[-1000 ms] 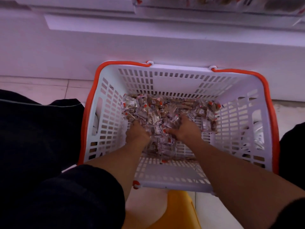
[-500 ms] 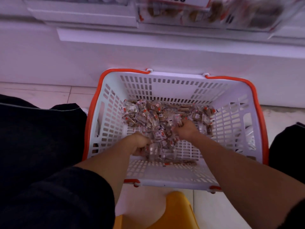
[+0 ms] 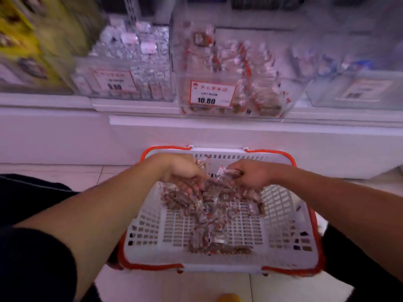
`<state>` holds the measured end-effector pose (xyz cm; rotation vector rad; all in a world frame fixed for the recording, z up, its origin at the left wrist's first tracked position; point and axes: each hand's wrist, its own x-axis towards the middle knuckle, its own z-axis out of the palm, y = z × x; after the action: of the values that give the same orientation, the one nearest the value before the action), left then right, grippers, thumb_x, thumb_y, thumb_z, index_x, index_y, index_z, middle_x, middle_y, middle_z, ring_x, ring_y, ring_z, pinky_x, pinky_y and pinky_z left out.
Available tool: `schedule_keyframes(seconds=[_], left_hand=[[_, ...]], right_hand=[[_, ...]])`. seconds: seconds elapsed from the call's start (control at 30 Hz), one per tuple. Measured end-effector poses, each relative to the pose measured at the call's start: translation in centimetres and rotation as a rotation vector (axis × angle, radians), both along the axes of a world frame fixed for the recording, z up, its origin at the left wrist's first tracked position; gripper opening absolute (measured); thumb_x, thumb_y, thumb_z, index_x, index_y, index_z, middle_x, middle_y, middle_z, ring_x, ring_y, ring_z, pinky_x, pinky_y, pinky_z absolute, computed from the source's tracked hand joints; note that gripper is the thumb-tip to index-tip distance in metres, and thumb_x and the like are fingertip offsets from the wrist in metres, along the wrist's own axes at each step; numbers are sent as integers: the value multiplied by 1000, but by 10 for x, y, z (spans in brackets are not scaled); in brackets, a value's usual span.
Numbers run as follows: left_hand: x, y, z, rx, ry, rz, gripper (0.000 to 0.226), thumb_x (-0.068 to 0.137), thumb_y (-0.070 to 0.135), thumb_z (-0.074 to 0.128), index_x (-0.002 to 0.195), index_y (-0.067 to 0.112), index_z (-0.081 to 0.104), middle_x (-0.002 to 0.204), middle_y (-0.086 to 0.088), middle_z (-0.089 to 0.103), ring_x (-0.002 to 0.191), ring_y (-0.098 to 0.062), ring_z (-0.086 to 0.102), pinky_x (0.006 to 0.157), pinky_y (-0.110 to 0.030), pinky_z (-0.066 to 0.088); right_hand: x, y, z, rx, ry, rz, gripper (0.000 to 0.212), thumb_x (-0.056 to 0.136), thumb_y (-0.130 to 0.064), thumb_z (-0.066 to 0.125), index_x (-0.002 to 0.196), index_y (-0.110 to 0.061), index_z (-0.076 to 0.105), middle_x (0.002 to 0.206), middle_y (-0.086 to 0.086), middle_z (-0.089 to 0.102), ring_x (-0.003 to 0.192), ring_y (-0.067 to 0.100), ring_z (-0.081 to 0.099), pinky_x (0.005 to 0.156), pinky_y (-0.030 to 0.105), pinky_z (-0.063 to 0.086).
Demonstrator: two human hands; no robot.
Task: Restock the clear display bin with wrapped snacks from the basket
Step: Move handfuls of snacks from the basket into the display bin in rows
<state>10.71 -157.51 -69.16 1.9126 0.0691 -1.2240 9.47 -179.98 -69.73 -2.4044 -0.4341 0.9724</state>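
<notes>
Crinkly clear wrappers fill both fists: the left hand (image 3: pixel 185 171) and right hand (image 3: pixel 253 174) each grip a clump of snacks (image 3: pixel 214 203), held together mid-frame above the basket (image 3: pixel 283 240). More snacks lie on its white floor. Above, at upper centre, the bin (image 3: pixel 233 70) sits on the shelf (image 3: pixel 152 110), partly filled.

Two hands lifting wrapped snacks over a white basket

The left hand (image 3: pixel 183 173) and right hand (image 3: pixel 253 176) each grip a clump of wrapped snacks (image 3: pixel 214 205) above the basket (image 3: pixel 218 261), whose rim is orange. More snacks lie loose beneath both hands. Beyond the hands, on the shelf, stands the clear display bin (image 3: pixel 237 70) with a 10.80 price tag (image 3: pixel 212 94).
</notes>
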Motion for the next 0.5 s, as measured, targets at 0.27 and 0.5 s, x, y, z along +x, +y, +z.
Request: schedule_keyframes(seconds=[0.27, 0.5], left_hand=[[-13, 12, 145, -266, 69, -123, 66, 78, 62, 62, 124, 15, 58, 103, -15, 73, 76, -21, 72, 53, -24, 56], [-1, 9, 175, -635, 136, 106, 43, 88, 41, 57, 118, 10, 63, 100, -16, 72, 81, -25, 75, 48, -27, 59]], right_hand=[[-20, 18, 166, 90, -437, 323, 14, 95, -21, 64, 105, -11, 65, 88, 0, 66, 67, -1, 54, 64, 13, 43], [-6, 16, 200, 124, -749, 348, 26, 88, -4, 57, 105, -24, 60, 102, -11, 62, 94, 4, 58, 80, 22, 45]])
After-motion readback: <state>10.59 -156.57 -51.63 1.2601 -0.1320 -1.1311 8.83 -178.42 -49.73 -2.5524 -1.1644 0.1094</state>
